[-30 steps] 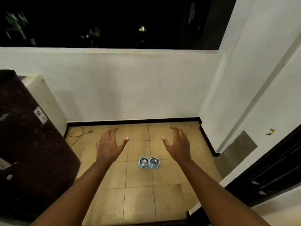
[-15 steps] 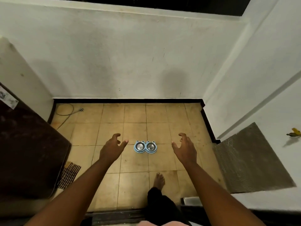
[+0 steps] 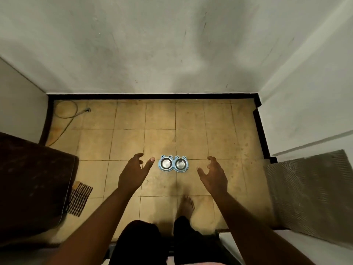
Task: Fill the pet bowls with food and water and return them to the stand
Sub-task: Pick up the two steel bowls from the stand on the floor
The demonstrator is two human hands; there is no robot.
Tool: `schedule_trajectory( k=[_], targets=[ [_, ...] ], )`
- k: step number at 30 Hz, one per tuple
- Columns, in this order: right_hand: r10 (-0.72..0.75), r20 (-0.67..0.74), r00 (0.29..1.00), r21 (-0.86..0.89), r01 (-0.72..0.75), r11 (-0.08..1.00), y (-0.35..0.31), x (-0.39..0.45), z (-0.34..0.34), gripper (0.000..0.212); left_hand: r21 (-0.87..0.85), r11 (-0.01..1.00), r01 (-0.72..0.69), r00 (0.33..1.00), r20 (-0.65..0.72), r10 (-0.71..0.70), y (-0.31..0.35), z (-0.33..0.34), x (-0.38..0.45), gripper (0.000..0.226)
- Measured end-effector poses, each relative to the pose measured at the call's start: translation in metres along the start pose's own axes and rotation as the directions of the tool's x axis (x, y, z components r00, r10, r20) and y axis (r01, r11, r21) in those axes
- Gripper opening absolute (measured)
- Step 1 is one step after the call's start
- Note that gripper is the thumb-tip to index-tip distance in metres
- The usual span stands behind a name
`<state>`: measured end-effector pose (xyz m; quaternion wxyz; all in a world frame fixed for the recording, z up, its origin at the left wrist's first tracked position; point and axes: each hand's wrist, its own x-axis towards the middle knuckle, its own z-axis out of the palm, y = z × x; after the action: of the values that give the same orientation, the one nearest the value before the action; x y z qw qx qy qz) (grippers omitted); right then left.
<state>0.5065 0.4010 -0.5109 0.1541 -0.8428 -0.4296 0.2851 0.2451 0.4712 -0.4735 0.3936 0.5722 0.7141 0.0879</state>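
Blue stand [image 3: 173,170] w/ 2 shiny steel bowls [image 3: 166,163]; both hands' fingers loosely spread, empty.

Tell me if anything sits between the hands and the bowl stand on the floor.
Nothing visible does. The blue stand with its two steel bowls sits alone on bare tile, the left hand and right hand flanking it, both empty with fingers loosely spread. The bare foot is nearer than the stand, out of the reach path.
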Motion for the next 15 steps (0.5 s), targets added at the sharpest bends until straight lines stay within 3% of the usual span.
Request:
schedule_trajectory(
  k=[6, 11, 15],
  targets=[
    [-0.042, -0.010, 0.999, -0.133, 0.040, 0.990, 0.013, 0.061, 0.045, 0.047, 0.039, 0.993, 0.115, 0.988, 0.100, -0.118, -0.024, 0.041, 0.074, 0.073],
    [0.077, -0.010, 0.997, -0.146, -0.078, 0.986, 0.037, 0.134, 0.124, 0.044, 0.145, 0.983, 0.116, 0.991, 0.054, -0.125, -0.060, 0.101, 0.169, 0.071],
    [0.202, 0.089, 0.975, -0.194, -0.182, 0.964, 0.089, 0.185, 0.221, 0.037, 0.155, 0.963, 0.221, 0.962, 0.131, -0.241, -0.120, 0.191, 0.248, 0.080]
  ],
)
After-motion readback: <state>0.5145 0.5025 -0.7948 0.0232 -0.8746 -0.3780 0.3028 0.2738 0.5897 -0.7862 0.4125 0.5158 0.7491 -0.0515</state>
